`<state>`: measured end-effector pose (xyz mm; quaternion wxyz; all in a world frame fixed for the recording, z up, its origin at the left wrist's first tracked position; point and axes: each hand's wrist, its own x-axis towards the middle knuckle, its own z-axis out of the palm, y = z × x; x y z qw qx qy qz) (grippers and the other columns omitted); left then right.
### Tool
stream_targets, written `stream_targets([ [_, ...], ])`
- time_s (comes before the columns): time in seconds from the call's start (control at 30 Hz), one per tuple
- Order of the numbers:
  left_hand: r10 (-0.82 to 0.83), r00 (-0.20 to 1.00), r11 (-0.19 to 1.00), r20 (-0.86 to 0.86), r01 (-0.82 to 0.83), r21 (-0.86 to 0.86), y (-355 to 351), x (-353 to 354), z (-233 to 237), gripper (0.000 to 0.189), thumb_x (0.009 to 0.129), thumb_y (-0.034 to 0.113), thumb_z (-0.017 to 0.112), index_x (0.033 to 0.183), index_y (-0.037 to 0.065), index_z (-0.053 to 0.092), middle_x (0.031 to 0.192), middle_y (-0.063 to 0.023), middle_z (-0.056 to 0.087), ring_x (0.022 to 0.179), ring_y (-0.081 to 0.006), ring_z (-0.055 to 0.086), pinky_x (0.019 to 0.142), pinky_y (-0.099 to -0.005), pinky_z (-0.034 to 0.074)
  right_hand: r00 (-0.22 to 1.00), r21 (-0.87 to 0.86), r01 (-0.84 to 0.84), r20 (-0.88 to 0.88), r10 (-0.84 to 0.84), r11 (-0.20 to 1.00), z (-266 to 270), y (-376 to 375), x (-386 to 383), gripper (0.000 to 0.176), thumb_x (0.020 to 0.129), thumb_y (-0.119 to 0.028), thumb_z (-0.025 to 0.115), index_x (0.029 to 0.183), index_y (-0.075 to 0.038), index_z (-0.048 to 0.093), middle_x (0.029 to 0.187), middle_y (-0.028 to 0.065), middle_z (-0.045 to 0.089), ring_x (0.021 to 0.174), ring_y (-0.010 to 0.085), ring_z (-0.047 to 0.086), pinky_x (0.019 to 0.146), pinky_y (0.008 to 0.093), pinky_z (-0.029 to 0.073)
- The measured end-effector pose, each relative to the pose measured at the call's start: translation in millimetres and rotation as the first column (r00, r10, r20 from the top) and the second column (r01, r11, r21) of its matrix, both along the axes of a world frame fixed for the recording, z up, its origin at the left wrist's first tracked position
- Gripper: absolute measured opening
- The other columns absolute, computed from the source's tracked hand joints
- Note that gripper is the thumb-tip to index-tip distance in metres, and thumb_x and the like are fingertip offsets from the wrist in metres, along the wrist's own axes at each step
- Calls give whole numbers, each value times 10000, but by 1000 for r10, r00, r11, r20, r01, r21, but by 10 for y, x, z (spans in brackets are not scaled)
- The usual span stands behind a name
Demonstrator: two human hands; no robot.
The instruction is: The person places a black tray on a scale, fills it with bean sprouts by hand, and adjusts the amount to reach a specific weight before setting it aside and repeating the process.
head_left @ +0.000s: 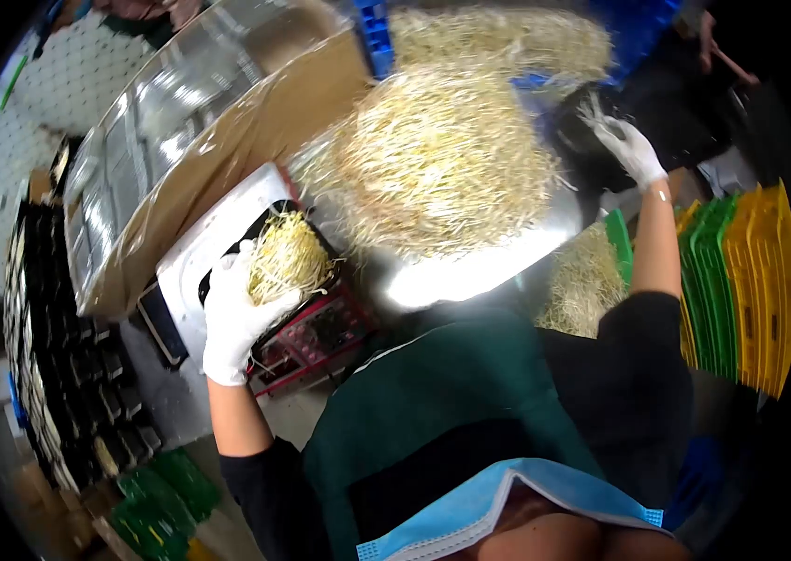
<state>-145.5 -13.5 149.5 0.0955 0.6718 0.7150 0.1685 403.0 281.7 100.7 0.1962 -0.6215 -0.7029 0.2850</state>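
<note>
The white-gloved left hand [234, 313] rests against sprouts [292, 257] in a black tray [250, 232]; the gloved right hand [634, 154] holds loose strands [592, 112] at its fingertips. Between them, a large sprout heap [447, 154] covers part of the shiny tabletop [470, 280].

I register the left glove [230, 323] and right glove [637, 157] as white, sprout heap [442, 159] pale yellow, apron [442, 369] dark green.

White-gloved left hand [234, 313]: thumb [281, 306] spread from the fingers, palm down; left forearm [237, 416] bare, reaching forward. White-gloved right hand [634, 154]: extended farther forward, fingers [609, 139] bent; right forearm [656, 245] bare.
</note>
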Motion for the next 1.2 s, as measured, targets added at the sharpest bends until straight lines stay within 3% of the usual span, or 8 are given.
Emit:
stream_targets([
  [0.27,105,991,994,87,-103,-20,-519,-322,83,752,570,437,842,1161,34,611,988,-161,613,975,-323,548,872,-402,443,738,269,-67,662,-134,961,-32,-414,-286,491,837,-304,698,1263,-97,569,1125,151,648,974,376,626,850,393,495],
  [0.33,131,991,991,11,-131,-10,-562,-320,42,827,558,453,844,1204,12,575,1024,-173,608,992,-337,549,886,-402,440,818,643,-419,574,-42,642,59,-360,-439,509,811,-285,733,1250,-83,571,1093,148,652,949,333,632,802,401,514],
  [0.43,127,992,990,-9,-128,-62,-489,-259,143,831,543,441,859,1187,4,568,987,-171,599,948,-334,555,856,-410,445,883,514,-379,-48,467,769,666,-710,-1917,412,823,-37,650,1230,-79,594,1194,130,625,1092,263,600,930,331,481],
  [0.67,15,999,992,-34,-11,125,-442,-312,21,845,536,480,866,1170,4,576,859,-141,621,789,-305,614,711,-384,501,459,736,-645,159,874,205,-237,-954,-4644,306,852,-187,591,1156,-188,628,1124,108,645,968,296,634,867,405,514],
  [0.83,31,998,996,51,-35,85,-191,-96,164,881,633,525,808,1222,-58,509,834,-174,629,777,-300,643,692,-391,513,397,119,-889,682,614,442,203,-808,-4093,155,854,-185,595,987,-171,672,899,78,670,865,290,635,791,398,515],
  [1.0,50,958,974,281,-108,197,-554,-326,425,652,831,354,718,1285,-48,479,989,-202,633,852,-310,620,784,-393,501,620,492,-695,39,784,525,444,-1154,-3352,304,868,-139,589,1164,-79,619,1169,101,631,1076,233,592,933,349,463],
  [1.07,262,526,917,809,-398,-38,-851,-495,259,658,837,255,728,1345,-38,430,1080,-176,631,905,-266,619,843,-373,485,569,385,-620,-379,730,683,443,-1439,-3271,387,876,-139,585,1256,-65,576,1281,108,584,1190,224,544,1000,342,423],
  [1.2,284,798,913,532,-395,105,-1127,-966,-12,832,757,257,805,1398,-36,363,1304,-206,468,1158,-276,493,982,-363,408,577,284,-528,-572,584,800,218,-1819,-3233,682,894,-234,592,1466,-36,278,1483,147,353,1378,247,333,1135,370,243],
])
